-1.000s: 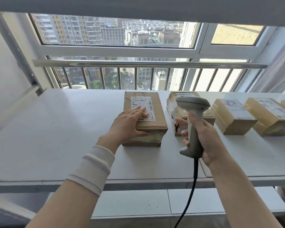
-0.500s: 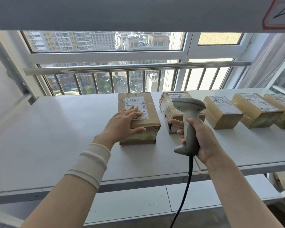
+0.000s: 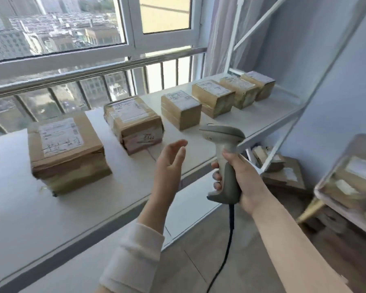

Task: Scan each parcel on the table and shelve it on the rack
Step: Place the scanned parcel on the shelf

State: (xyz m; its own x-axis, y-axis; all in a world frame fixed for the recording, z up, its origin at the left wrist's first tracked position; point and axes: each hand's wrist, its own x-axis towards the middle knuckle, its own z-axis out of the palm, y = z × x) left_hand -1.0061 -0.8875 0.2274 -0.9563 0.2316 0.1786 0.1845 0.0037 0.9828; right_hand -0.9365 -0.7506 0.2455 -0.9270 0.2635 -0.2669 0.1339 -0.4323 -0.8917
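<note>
While the right hand (image 3: 243, 180) grips the handle of the grey scanner (image 3: 224, 161), with fingers curled fully round it, the scanner head stands upright above the fist.

Head view:
- A black cable (image 3: 226, 250) hangs from the base of the scanner handle toward the floor.
- The left hand (image 3: 170, 161) is raised in the air just left of the scanner. Its fingers are straight and loosely spread. It holds nothing and touches no parcel.
- Six brown parcels stand in a row on the white shelf (image 3: 19, 208), each with a white label on its top face.
- The nearest parcel (image 3: 66, 149) is at the left; the second parcel (image 3: 133, 123) is just beside it, closest to the left hand.
- The four remaining parcels (image 3: 212, 97) continue toward the far right corner, below the window rail (image 3: 93, 70).
- More parcels lie on the floor (image 3: 283, 172) under the shelf end.
- A blurred tray (image 3: 325, 187) with packages is at the right edge.
</note>
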